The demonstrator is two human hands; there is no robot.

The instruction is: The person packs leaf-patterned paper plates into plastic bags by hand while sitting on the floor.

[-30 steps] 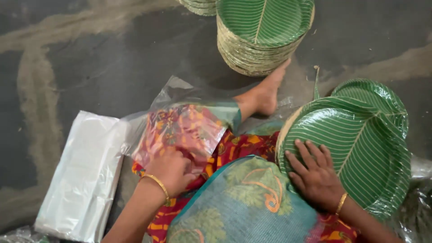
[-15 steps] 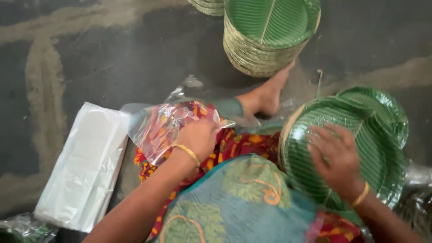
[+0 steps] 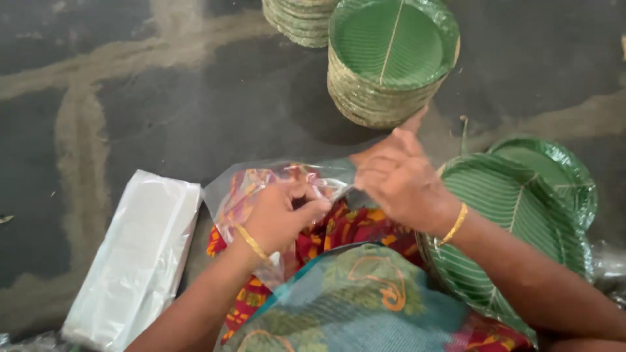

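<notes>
- Spreading across the whole view, the dark floor (image 3: 163, 98) shows pale streaks and carries everything else.
- At 5 o'clock in the view, a stack of green leaf-pattern plates (image 3: 515, 215) leans tilted against the person's lap, with a second green plate (image 3: 554, 169) showing just behind it at 3 o'clock.
- At 12 o'clock stands a tall pile of green plates (image 3: 391, 58), upright on the floor, with another pile (image 3: 297, 19) just beside it at 11 o'clock, cut off by the top edge.
- At 6 o'clock the person's lap is covered by red patterned cloth (image 3: 339, 231) and a blue-green cloth (image 3: 352, 306) lying over it.
- At 8 o'clock a flat bundle of clear plastic bags (image 3: 137, 254) lies on the floor, well apart from the plates.
- Near the middle of the view, a single clear plastic bag (image 3: 261, 186) is held above the lap, between both hands, with the red cloth showing through it.
- At 4 o'clock from the middle, the right hand (image 3: 398, 182) has its fingers curled and pinched shut on the bag's edge; a gold bangle (image 3: 454, 225) sits on its wrist.
- At 7 o'clock from the middle, the left hand (image 3: 280, 215) is closed with the fingertips gripping the same bag, close beside the right hand; a gold bangle (image 3: 251, 242) circles its wrist too.
</notes>
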